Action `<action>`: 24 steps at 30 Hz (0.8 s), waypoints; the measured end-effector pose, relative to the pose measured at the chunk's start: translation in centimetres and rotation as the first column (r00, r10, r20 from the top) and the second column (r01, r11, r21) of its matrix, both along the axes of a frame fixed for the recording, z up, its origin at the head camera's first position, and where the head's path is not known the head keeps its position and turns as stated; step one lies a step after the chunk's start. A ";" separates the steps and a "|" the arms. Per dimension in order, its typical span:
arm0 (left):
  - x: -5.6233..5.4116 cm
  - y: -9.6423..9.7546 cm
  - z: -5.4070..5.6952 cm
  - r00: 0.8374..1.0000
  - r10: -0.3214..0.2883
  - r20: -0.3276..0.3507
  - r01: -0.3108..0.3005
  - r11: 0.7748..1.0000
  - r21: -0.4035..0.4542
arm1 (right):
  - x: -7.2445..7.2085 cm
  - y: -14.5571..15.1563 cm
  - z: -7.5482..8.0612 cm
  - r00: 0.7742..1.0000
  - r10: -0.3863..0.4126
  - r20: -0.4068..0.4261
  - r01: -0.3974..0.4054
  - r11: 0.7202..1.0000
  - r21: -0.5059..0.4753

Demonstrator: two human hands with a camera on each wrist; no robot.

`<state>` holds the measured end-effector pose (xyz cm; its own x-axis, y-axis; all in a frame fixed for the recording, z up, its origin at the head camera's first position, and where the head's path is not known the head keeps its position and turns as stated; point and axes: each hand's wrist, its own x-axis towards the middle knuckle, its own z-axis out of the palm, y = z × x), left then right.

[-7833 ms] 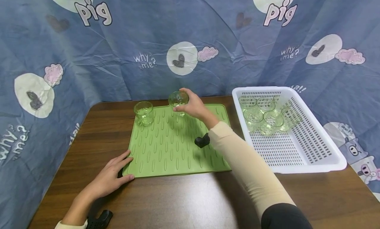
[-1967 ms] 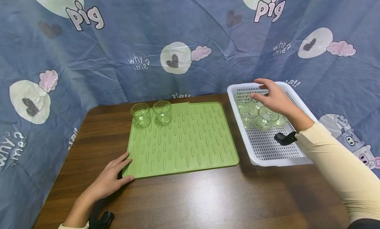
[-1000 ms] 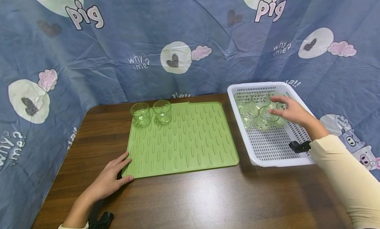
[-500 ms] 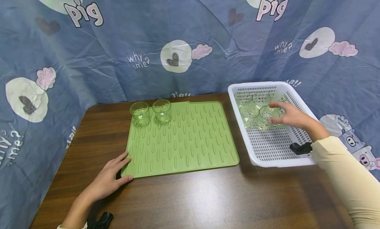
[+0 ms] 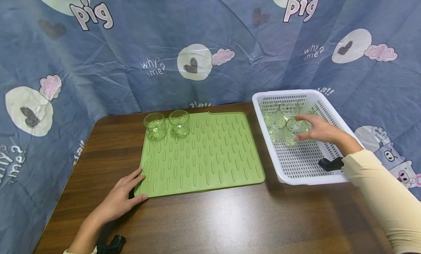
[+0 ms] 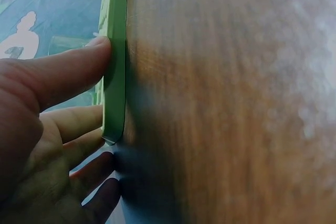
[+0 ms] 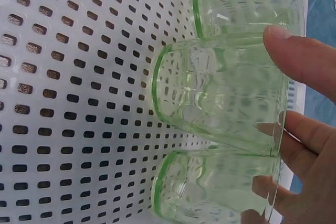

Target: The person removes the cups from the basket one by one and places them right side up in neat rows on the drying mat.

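My left hand (image 5: 116,203) rests at the near left corner of a ribbed green mat (image 5: 204,155). In the left wrist view the thumb lies on the mat's edge (image 6: 116,87), with the fingers extended around its corner. My right hand (image 5: 323,130) reaches into a white perforated basket (image 5: 283,177). Its thumb and fingers grip a greenish clear drinking glass (image 5: 291,135) near the rim. The right wrist view has that glass (image 7: 220,87) between two similar ones. Two matching glasses, the left one (image 5: 155,126) and the right one (image 5: 179,123), stand upright on the mat's far left.
Several more glasses (image 5: 274,124) stand close together in the basket's far part, partly hidden by one another. The brown wooden table (image 5: 210,221) extends in front of the mat. A blue printed cloth (image 5: 131,45) hangs behind it.
A second glass was set on the mat beside the first. My right hand moved to the basket, lowered, and closed its fingers on a glass, which shifted slightly left. My left hand stays put.
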<state>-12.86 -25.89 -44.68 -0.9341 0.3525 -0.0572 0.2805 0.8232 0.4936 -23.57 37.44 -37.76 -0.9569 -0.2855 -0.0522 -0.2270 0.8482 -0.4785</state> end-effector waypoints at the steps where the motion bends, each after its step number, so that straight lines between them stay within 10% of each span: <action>1: 0.0 0.0 0.0 1.000 0.000 -0.002 0.000 1.000 0.000 | 0.0 0.0 0.0 1.000 0.001 0.007 -0.001 1.000 0.000; 24: 0.0 -0.1 -0.1 1.000 0.000 0.000 0.000 1.000 -0.005 | -0.1 -0.2 -0.3 0.998 0.044 -0.036 -0.044 0.999 0.000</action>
